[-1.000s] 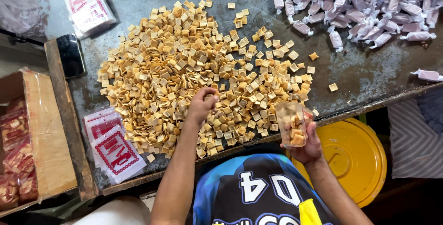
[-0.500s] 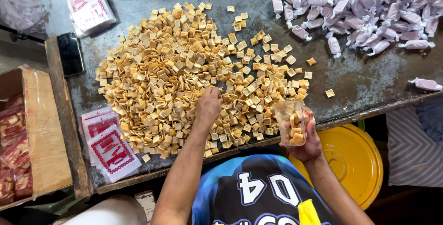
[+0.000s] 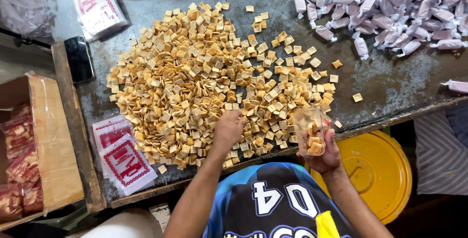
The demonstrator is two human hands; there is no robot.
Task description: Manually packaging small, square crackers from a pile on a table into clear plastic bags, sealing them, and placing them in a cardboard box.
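Note:
A wide heap of small square golden crackers (image 3: 195,82) covers the grey table (image 3: 390,87). My left hand (image 3: 228,129) rests on the near edge of the heap, its fingers curled down around a few crackers. My right hand (image 3: 325,156) is at the table's front edge, closed around a small clear plastic bag (image 3: 311,131). The bag stands upright with its mouth open and is partly filled with crackers. About a hand's width separates my two hands.
Several sealed filled packets (image 3: 385,9) are piled at the far right. Flat red-printed bags (image 3: 122,162) lie at the near left, and another stack (image 3: 97,6) at the far left. A black phone (image 3: 79,58), a cardboard box (image 3: 48,145) and a yellow lid (image 3: 385,169) are nearby.
My left hand has slid from the middle of the heap toward the near edge, closer to the bag. My right hand has kept the bag in the same place.

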